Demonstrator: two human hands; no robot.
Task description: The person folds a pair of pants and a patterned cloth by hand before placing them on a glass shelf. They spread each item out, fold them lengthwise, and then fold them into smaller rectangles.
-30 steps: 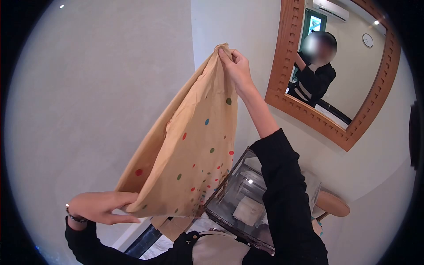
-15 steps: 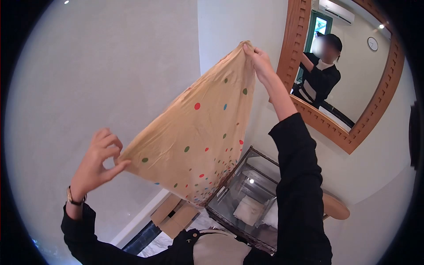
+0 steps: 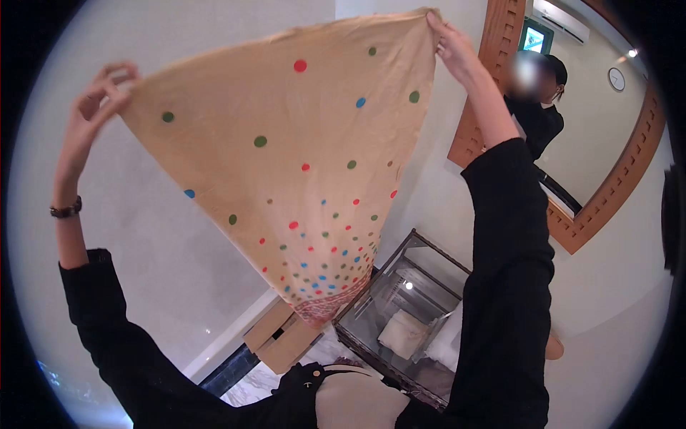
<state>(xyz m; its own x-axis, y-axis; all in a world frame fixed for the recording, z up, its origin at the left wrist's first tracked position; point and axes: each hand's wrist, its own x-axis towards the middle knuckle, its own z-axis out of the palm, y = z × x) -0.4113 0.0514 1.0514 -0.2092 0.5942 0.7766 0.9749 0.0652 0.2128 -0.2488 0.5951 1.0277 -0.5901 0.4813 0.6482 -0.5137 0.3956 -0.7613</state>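
Note:
A tan cloth (image 3: 300, 143) with red, green and blue dots hangs stretched between my two raised hands. Its lower end narrows to a red patterned border near the floor. My left hand (image 3: 100, 104) pinches the cloth's upper left corner, slightly blurred. At the upper right corner, my right hand (image 3: 454, 50) grips the cloth between thumb and fingers. The top edge runs nearly straight, sloping up toward the right.
Below right stands a glass-topped, dark-framed table (image 3: 379, 286) with folded cloths (image 3: 404, 334) inside. A cardboard box (image 3: 286, 342) lies on the marble floor. On the right wall hangs a wooden-framed mirror (image 3: 564, 232) reflecting a person.
Both hands have risen and moved apart, the left one farther up and to the left. The cloth has spread wider and its patterned lower border now shows.

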